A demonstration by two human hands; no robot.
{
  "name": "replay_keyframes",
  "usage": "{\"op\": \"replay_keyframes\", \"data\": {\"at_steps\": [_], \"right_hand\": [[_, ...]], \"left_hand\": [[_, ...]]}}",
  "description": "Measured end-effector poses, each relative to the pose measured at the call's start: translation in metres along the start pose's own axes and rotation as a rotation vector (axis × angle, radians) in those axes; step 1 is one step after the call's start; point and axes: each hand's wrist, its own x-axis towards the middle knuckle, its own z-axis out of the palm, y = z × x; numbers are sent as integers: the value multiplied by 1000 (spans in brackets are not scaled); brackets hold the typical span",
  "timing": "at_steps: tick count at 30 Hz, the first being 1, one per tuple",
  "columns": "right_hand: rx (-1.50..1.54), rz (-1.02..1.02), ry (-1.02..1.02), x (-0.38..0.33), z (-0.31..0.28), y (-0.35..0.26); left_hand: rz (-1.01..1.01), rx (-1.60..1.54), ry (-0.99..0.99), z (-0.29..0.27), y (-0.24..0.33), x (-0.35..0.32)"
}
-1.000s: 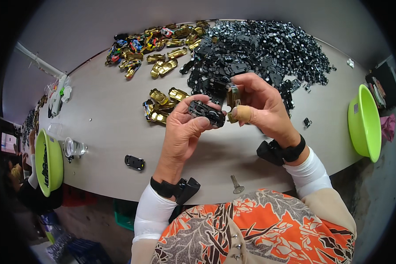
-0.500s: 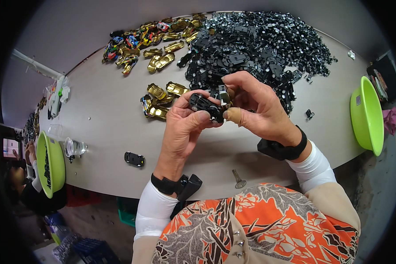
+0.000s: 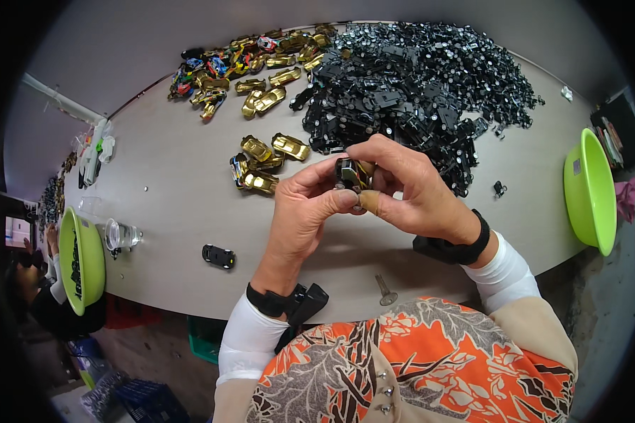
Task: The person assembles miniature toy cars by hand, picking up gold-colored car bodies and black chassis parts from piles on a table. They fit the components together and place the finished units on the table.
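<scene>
Between the fingertips of both hands is a small toy car (image 3: 347, 173), tilted on edge, with black and shiny parts showing. My left hand (image 3: 305, 206) pinches it from the left with thumb and fingers. From the other side my right hand (image 3: 410, 185) closes on it, a tan wrap on its thumb. The fingers cover much of the car, so how its parts sit together is hidden. Left of the hands lies a small group of gold toy car bodies (image 3: 290, 146). A black car base (image 3: 219, 256) lies alone on the table, nearer the front edge.
A big heap of black car bases (image 3: 416, 84) fills the far middle of the table (image 3: 176, 211). Gold and coloured bodies (image 3: 269, 101) lie left of it. Green basins (image 3: 590, 190) stand at both sides. A metal key-like piece (image 3: 386, 290) rests near the front edge.
The black base, earlier lying broadside in my left fingers beside a shiny part in my right, is now turned on edge. Both hands have drawn closer together around the car.
</scene>
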Motion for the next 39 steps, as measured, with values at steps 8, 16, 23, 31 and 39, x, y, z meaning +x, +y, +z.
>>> {"op": "replay_keyframes", "data": {"at_steps": [8,16,23,31,39], "right_hand": [[7,12,-50,1,-1,-3],[-100,-75,-10,0,-1,2],[40,-28,77,0,-1,12],[617,397,-66,1,-12,10],[438,439,-149,0,-7,10]], "left_hand": [[91,66,-46,-2,-3,0],[222,380,-82,4,-2,-2],[63,398,-84,5,-4,-7],[35,319,-87,-2,11,-4],[-12,573,-111,3,8,-7]]}}
